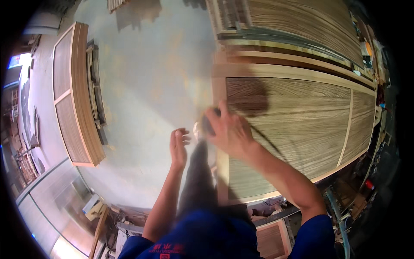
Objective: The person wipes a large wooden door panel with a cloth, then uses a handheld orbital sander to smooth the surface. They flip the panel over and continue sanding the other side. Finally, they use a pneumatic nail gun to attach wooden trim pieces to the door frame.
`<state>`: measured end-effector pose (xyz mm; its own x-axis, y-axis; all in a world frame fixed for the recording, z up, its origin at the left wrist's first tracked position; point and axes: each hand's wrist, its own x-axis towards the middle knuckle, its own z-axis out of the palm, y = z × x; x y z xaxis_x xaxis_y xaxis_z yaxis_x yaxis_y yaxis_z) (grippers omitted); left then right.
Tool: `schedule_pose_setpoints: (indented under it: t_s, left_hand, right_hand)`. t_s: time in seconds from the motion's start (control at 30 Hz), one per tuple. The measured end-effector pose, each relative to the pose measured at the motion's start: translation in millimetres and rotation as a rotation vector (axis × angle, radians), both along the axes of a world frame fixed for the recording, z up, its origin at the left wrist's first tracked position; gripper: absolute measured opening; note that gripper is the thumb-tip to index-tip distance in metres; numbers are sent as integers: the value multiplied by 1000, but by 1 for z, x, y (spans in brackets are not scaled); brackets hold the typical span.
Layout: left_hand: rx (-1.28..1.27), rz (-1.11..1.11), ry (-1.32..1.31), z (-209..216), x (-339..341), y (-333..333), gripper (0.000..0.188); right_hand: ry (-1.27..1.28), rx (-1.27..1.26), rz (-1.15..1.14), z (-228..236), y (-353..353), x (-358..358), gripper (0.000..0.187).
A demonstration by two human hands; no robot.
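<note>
My right hand (230, 131) is closed round a dark rounded handheld tool (208, 124), blurred by motion, so its exact kind is unclear. It is over the left edge of a wood-grain panel (293, 129) with a pale wooden frame. A thin dark line like a cord or hose (267, 140) runs from near this hand across the panel. Left of the tool, my left hand (178, 142) hangs in the air with fingers loosely bent and apart, holding nothing. The tool's working face is hidden.
Another framed panel (302, 21) lies beyond, past several rails (297, 60). A stack of framed panels (79, 99) stands on the left over the grey floor (142, 86). A glazed frame (60, 207) is at lower left, and tools and clutter line the right edge.
</note>
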<state>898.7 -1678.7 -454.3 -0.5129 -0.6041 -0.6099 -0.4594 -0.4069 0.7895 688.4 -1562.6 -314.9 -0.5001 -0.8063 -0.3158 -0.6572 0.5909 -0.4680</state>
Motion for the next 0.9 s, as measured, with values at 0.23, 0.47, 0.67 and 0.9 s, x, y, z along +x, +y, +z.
schedule_pose_setpoints:
  t_s: [0.23, 0.47, 0.67, 0.9]
  left_hand:
    - [-764, -202, -64, 42, 4, 64, 32]
    - [-1111, -772, -18, 91, -94, 324, 55]
    - [-1251, -1128, 235, 56, -214, 522, 69]
    - [-1555, -954, 247, 32, -412, 598, 65]
  right_hand:
    - [-82, -157, -189, 44, 185, 65, 59]
    - [-145, -302, -418, 50, 482, 146, 53]
    - [-251, 113, -706, 131, 735, 187, 61]
    - [-129, 357, -1050, 122, 951, 181, 54]
